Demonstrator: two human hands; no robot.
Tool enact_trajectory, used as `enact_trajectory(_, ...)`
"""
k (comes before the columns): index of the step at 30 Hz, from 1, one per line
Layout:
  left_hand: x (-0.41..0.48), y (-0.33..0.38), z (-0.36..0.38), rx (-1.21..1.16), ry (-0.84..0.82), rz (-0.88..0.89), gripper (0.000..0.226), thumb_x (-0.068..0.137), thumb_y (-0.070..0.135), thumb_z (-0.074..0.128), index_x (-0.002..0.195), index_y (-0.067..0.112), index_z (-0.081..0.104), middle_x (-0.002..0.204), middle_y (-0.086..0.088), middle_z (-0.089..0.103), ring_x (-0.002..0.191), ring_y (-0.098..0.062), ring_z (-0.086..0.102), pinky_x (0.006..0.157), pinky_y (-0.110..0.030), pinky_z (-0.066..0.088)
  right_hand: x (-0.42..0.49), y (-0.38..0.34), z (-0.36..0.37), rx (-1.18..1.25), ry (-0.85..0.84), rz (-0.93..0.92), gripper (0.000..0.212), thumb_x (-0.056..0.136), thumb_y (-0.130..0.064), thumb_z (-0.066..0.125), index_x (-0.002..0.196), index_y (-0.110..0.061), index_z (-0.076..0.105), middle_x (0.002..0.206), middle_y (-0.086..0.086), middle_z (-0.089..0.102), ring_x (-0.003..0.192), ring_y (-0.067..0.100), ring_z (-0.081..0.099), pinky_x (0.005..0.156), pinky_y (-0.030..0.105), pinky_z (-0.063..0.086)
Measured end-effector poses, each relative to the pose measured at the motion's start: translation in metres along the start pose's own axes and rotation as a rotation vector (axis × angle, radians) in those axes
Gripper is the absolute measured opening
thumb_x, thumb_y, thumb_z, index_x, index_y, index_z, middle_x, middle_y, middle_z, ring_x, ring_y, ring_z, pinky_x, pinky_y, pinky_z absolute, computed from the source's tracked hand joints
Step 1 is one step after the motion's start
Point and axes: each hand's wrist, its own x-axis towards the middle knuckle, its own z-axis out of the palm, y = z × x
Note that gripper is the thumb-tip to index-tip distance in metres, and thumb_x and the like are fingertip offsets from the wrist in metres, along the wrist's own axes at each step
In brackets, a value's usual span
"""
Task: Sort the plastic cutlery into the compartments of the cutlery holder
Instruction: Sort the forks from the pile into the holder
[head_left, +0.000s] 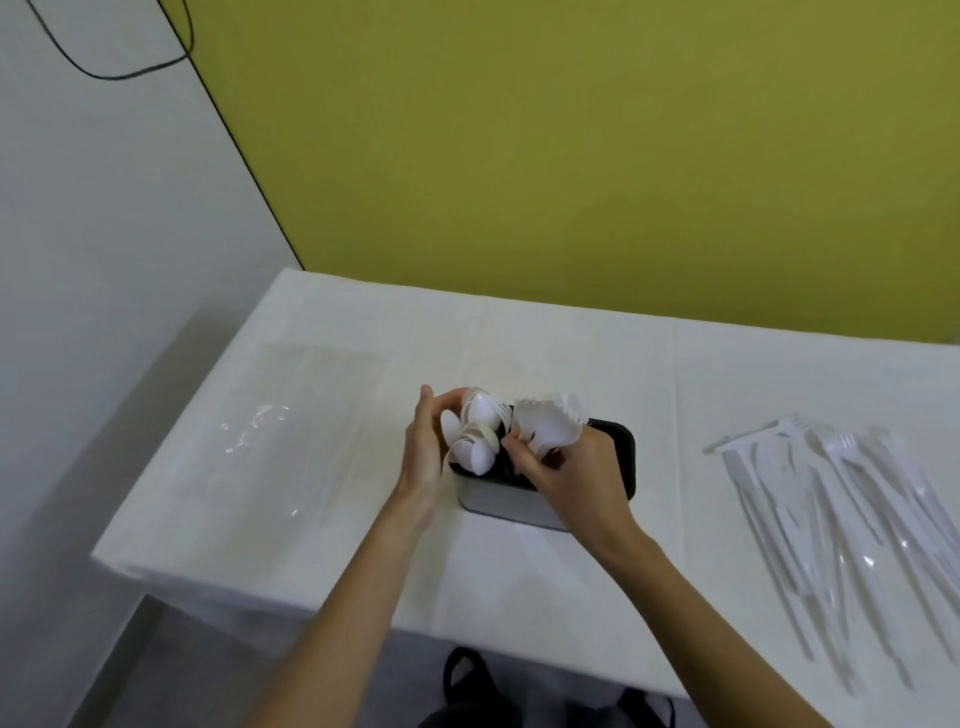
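A dark cutlery holder (615, 457) with a grey front wall stands in the middle of the white table. White plastic spoons (480, 428) stand bowl-up in its left compartment. My left hand (423, 457) is flat against the spoons' left side, fingers straight. White plastic forks (550, 423) fan out above the middle of the holder. My right hand (571, 470) grips this bunch of forks by the handles, over the holder. The lower ends of the forks are hidden behind my fingers.
A pile of white plastic knives and a few forks (841, 525) lies on the table at the right. An empty clear plastic bag (283, 431) lies at the left. The table's front edge is close to me; a dark bag (467, 686) sits below it.
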Motion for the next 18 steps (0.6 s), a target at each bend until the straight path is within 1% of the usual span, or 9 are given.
enact_trajectory(2, 0.000, -0.004, 0.003, -0.048, -0.047, -0.025, 0.055, 0.102, 0.047, 0.020, 0.104, 0.018, 0.067, 0.092, 0.001, 0.074, 0.083, -0.009, 0.069, 0.068, -0.020, 0.052, -0.004, 0.003, 0.006, -0.042, 0.017, 0.008, 0.029, 0.082, -0.029, 0.072, 0.063, -0.013, 0.057, 0.055, -0.004, 0.057, 0.055, 0.013, 0.056, 0.052, 0.022, 0.041)
enact_trajectory(5, 0.005, -0.012, 0.003, -0.079, -0.070, -0.014, 0.055, 0.101, 0.048, 0.019, 0.102, 0.020, 0.066, 0.088, 0.003, 0.074, 0.083, -0.009, 0.069, 0.071, -0.022, 0.050, -0.007, 0.005, 0.009, -0.099, -0.013, 0.027, 0.031, 0.081, -0.029, 0.074, 0.061, -0.015, 0.054, 0.053, -0.003, 0.054, 0.053, 0.016, 0.053, 0.052, 0.034, 0.044)
enact_trajectory(7, 0.008, -0.015, 0.001, -0.095, -0.108, -0.019, 0.059, 0.101, 0.049, 0.016, 0.107, 0.017, 0.065, 0.090, 0.002, 0.074, 0.083, -0.007, 0.069, 0.070, -0.020, 0.051, -0.009, 0.000, 0.009, -0.146, -0.040, -0.003, 0.040, 0.080, -0.028, 0.074, 0.056, -0.030, 0.041, 0.048, -0.010, 0.046, 0.048, 0.010, 0.046, 0.049, 0.023, 0.037)
enact_trajectory(9, 0.011, -0.017, -0.001, -0.108, -0.136, -0.023, 0.061, 0.101, 0.049, 0.015, 0.113, 0.014, 0.063, 0.094, 0.000, 0.073, 0.082, -0.005, 0.069, 0.066, -0.015, 0.052, -0.009, -0.005, 0.006, -0.158, -0.035, -0.031, 0.048, 0.078, -0.027, 0.076, 0.055, -0.035, 0.035, 0.045, -0.013, 0.046, 0.048, 0.007, 0.046, 0.049, 0.015, 0.033)
enact_trajectory(11, 0.012, -0.018, -0.002, -0.104, -0.162, -0.012, 0.062, 0.101, 0.049, 0.013, 0.114, 0.013, 0.063, 0.096, -0.001, 0.072, 0.081, -0.002, 0.069, 0.064, -0.012, 0.051, -0.008, -0.005, 0.003, -0.155, -0.042, -0.018, 0.031, 0.077, -0.027, 0.077, 0.064, -0.033, 0.049, 0.046, -0.015, 0.047, 0.055, 0.001, 0.051, 0.052, 0.012, 0.036)
enact_trajectory(12, 0.013, -0.018, -0.003, -0.099, -0.172, -0.007, 0.063, 0.101, 0.049, 0.012, 0.114, 0.014, 0.063, 0.096, 0.000, 0.072, 0.081, -0.002, 0.069, 0.065, -0.012, 0.051, -0.008, -0.005, 0.001, -0.163, -0.057, -0.006, 0.020, 0.077, -0.029, 0.077, 0.074, -0.026, 0.057, 0.048, -0.015, 0.047, 0.058, 0.001, 0.053, 0.054, 0.012, 0.037)
enact_trajectory(14, 0.014, -0.020, -0.005, -0.091, -0.180, -0.006, 0.064, 0.101, 0.050, 0.012, 0.115, 0.014, 0.063, 0.098, 0.000, 0.073, 0.084, -0.003, 0.069, 0.066, -0.012, 0.051, -0.008, -0.005, -0.002, -0.183, -0.062, -0.006, 0.021, 0.078, -0.031, 0.076, 0.086, -0.020, 0.059, 0.059, -0.014, 0.050, 0.061, 0.004, 0.054, 0.056, 0.011, 0.037)
enact_trajectory(16, 0.014, -0.019, -0.005, -0.080, -0.177, -0.007, 0.066, 0.101, 0.051, 0.011, 0.115, 0.013, 0.064, 0.103, -0.002, 0.073, 0.092, -0.008, 0.068, 0.071, -0.016, 0.051, -0.006, -0.006, -0.005, -0.220, -0.042, -0.074, 0.022, 0.078, -0.030, 0.076, 0.082, -0.023, 0.056, 0.072, -0.014, 0.049, 0.066, 0.007, 0.051, 0.058, 0.010, 0.036)
enact_trajectory(18, 0.014, -0.018, -0.007, -0.080, -0.170, -0.007, 0.068, 0.101, 0.051, 0.011, 0.116, 0.012, 0.064, 0.109, -0.005, 0.072, 0.100, -0.013, 0.066, 0.078, -0.021, 0.049, -0.006, -0.007, -0.005, -0.236, -0.042, -0.114, 0.019, 0.079, -0.028, 0.075, 0.090, -0.022, 0.061, 0.082, -0.014, 0.046, 0.070, 0.007, 0.051, 0.062, 0.008, 0.038)
